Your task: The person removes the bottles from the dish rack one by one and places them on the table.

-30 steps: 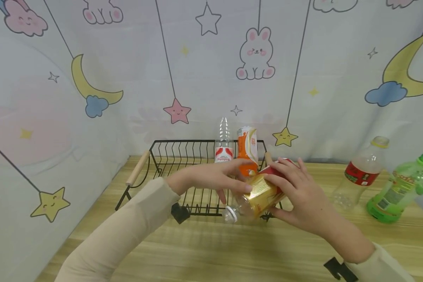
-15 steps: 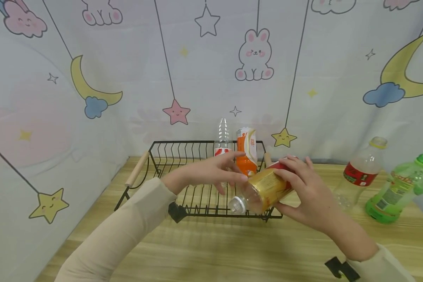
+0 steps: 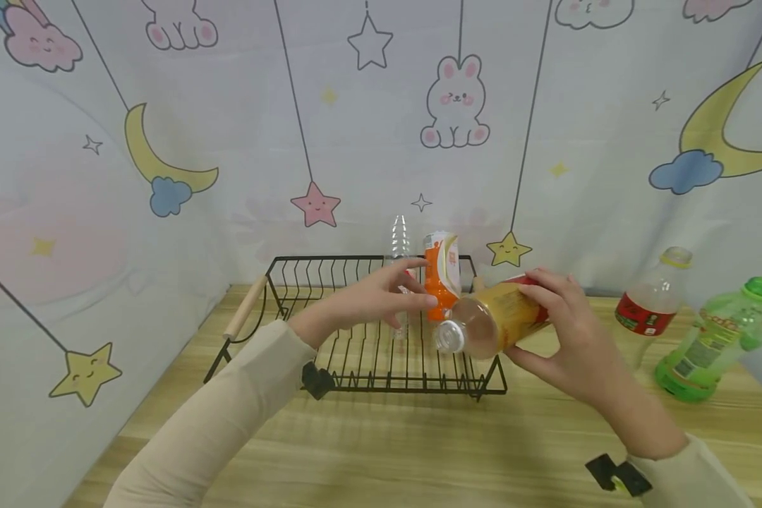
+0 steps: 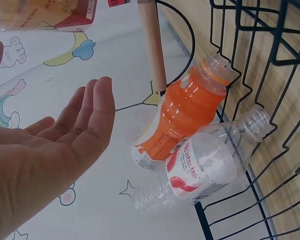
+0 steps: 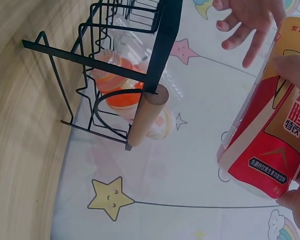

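Observation:
My right hand point(image 3: 578, 346) grips a plastic drink bottle point(image 3: 514, 310) with a gold and red label, holding it tilted above the rack's right end. Its pale mouth points left and down. The left hand point(image 3: 381, 296) hovers over the black wire rack point(image 3: 355, 388), fingers loosely spread, apart from the held bottle and holding nothing. Inside the rack, a bottle with orange wrap point(image 4: 185, 110) and a clear bottle point(image 4: 205, 162) with a red and white label stand side by side, necks down. In the head view the left fingers partly cover the clear one.
On the table point(image 3: 419, 451), right of the rack, stand an upright clear bottle point(image 3: 648, 310) with a red label and a green bottle point(image 3: 714, 342). The rack has a wooden handle point(image 3: 246, 308) at its left end. A printed cloth point(image 3: 368, 141) hangs behind.
The right hand has moved the gold and red bottle rightward and slightly up, its mouth swinging toward the camera. The left fingers, earlier at the bottle, are now apart from it.

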`<action>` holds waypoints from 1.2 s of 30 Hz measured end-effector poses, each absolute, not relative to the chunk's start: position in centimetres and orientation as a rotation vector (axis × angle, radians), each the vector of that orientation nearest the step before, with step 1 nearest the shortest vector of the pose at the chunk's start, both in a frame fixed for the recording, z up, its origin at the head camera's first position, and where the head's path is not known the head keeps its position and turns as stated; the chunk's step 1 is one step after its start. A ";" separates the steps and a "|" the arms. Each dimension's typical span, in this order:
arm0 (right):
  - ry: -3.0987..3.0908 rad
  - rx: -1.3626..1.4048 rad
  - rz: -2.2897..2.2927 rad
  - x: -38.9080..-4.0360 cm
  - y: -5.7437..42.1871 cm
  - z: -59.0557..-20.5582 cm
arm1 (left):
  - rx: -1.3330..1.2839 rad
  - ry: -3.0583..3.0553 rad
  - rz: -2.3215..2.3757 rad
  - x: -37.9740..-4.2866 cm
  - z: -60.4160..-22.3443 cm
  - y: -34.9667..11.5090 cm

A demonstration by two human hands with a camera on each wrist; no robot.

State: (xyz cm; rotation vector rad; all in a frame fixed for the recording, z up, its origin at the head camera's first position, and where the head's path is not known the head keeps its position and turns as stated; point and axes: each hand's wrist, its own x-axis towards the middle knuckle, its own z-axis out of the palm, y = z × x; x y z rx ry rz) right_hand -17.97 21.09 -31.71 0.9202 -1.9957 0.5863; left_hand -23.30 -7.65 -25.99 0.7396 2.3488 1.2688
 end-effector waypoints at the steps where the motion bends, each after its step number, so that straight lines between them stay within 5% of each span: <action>1: -1.987 0.914 0.595 -18.1 21.2 -31.8 | 0.736 2.355 1.274 -23.3 -26.0 -7.7; 36: -2.081 0.556 0.887 -19.6 24.7 -33.5 | 0.617 2.585 1.323 -26.6 -27.1 -8.1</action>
